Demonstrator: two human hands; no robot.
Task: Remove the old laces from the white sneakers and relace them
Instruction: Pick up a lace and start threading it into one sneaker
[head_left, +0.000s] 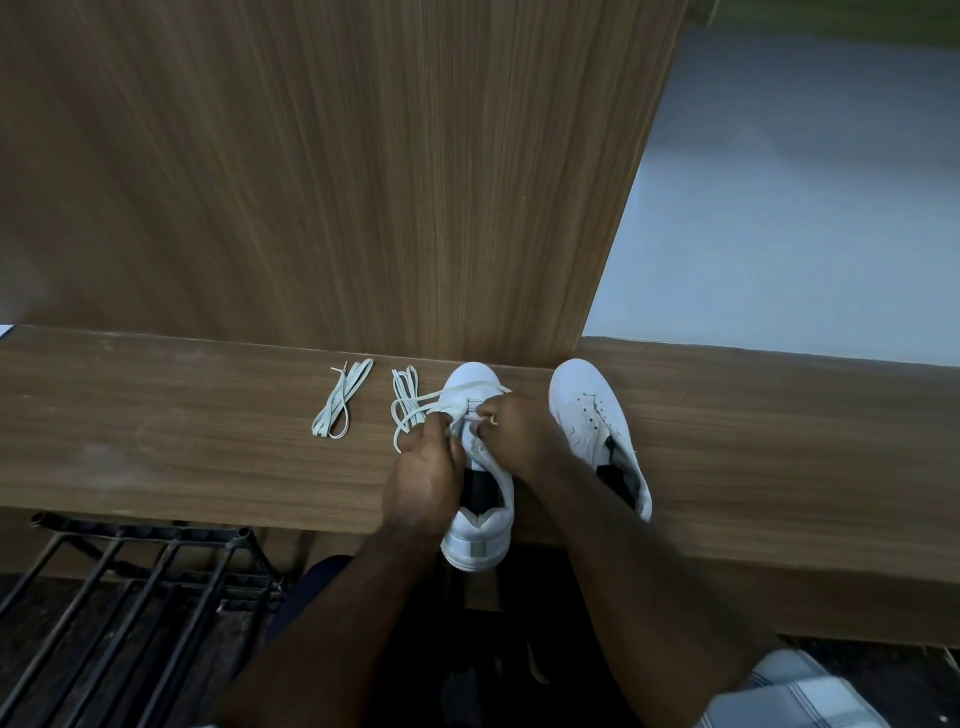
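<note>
Both hands, left hand (423, 462) and right hand (511, 426), pinch the pale flat lace (415, 408) at the front eyelets of the white leather sneaker (480, 530) on the wooden desk (182, 441), so I judge its lacing barely begun, while the second white sneaker (592, 410) lies bare beside it and a folded pale lace (340, 400) waits nearby.

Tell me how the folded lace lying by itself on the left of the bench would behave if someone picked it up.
The folded lace is thin and flat and lies in soft loops, so it would probably flop and unfold when lifted by one strand. It looks very light, so a push would likely just slide or bunch it on the smooth wooden bench. It seems unlikely to roll.
</note>
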